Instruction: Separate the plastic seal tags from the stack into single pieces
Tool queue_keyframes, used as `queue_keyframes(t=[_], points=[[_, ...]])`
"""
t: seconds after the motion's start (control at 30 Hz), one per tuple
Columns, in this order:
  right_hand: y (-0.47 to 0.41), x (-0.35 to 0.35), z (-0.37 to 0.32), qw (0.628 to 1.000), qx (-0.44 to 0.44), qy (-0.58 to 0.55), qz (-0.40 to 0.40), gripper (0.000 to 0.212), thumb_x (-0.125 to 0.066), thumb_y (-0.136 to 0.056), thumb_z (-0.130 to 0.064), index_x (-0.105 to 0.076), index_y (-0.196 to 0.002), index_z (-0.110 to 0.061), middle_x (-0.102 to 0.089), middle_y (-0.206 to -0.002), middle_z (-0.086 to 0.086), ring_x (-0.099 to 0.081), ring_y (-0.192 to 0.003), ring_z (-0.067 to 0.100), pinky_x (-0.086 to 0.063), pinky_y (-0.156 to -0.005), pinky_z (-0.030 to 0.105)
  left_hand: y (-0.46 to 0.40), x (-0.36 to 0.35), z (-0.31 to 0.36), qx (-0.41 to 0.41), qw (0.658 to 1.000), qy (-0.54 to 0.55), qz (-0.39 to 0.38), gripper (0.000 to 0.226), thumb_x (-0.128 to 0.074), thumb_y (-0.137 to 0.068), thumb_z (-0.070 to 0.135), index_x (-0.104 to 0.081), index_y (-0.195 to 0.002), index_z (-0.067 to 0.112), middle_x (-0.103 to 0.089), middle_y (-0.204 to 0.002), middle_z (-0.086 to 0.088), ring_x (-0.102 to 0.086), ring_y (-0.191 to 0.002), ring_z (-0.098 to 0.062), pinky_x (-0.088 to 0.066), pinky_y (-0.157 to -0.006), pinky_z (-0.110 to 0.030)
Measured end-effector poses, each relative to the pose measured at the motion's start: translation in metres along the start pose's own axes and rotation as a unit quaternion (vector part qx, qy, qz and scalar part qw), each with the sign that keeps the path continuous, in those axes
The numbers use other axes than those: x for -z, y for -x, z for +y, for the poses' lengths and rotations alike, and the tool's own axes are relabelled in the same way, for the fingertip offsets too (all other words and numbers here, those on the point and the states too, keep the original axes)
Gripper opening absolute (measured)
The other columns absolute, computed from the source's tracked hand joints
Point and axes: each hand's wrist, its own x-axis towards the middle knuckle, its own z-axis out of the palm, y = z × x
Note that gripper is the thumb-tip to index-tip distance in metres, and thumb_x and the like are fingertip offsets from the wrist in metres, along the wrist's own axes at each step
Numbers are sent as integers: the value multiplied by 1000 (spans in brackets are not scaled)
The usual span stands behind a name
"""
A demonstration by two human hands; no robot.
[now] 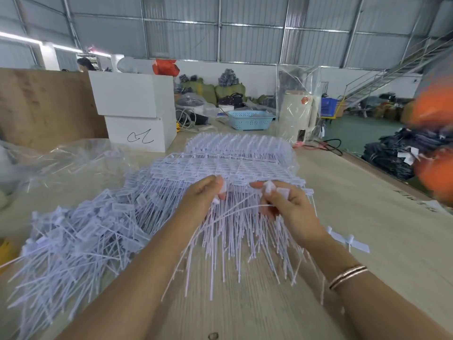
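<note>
You are pinching one tag in your right hand while your left hand is gripping the stack, bracing it for the snap-off.

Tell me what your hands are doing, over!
Left hand and right hand both pinching white seal tags at the stack edge. Loose pile building on the left. Nothing in the way.

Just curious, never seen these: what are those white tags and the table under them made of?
Seal tags: apparently plastic, pale and slightly translucent, with thin tails that bend. Table: looks like unfinished plywood, matte with visible grain. Both hands pinch tags.
</note>
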Motion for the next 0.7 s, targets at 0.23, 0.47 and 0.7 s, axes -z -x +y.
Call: queue_keyframes(t=[0.23,0.47,0.7], points=[[-6,30,10,992,-92,35,75,30,-47,-97,-11,-63,-73,-4,-46,-45,4,-35,-39,13,-29,-41,23,6,-21,-10,-111,970,-214,-20,34,-29,-95,38,-51,-69,42,-54,-77,13,-43,-90,14,-15,-82,-24],[0,32,14,982,-130,136,31,38,-52,-93,-12,-53,-58,1,-51,-46,12,-42,-42,17,-39,-48,21,10,-10,-10,-178,952,-240,65,42,-29,-92,30,-67,-99,14,-64,-98,6,-58,-93,-12,-39,-86,-33],[-10,54,9,968,-92,-36,229,26,-46,-94,-7,-61,-73,-7,-45,-46,1,-34,-37,11,-25,-35,18,17,-8,-7,-221,908,-354,41,52,-17,-89,43,-62,-95,19,-57,-97,11,-50,-94,-13,-26,-80,-31]])
